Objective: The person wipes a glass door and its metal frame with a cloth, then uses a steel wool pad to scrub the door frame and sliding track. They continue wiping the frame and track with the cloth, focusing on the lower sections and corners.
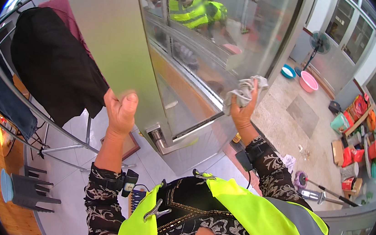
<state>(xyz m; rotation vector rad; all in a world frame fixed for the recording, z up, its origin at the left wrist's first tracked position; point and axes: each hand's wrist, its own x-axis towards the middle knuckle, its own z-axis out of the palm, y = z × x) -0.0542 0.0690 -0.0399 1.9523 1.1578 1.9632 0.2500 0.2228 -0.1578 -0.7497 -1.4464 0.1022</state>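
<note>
My right hand (243, 111) presses a crumpled grey-white cloth (245, 91) against the right part of the glass pane (210, 68) of a metal-framed door. My left hand (119, 112) is at the outer edge of the door's wide metal stile (112, 51), its thumb raised on the near side; some fingers are hidden. A metal door handle (161, 142) sits low on the stile, between my hands. The pane shows a reflection of a person in a yellow-green vest.
At left, a metal drying rack (64, 149) carries dark clothes (52, 65); dark plastic stools (29, 192) lie below. Beyond the doorway are a standing fan (319, 43), a pink basin (308, 82), a blue basin (288, 71), a mop (301, 179) and cluttered shelves (366, 150).
</note>
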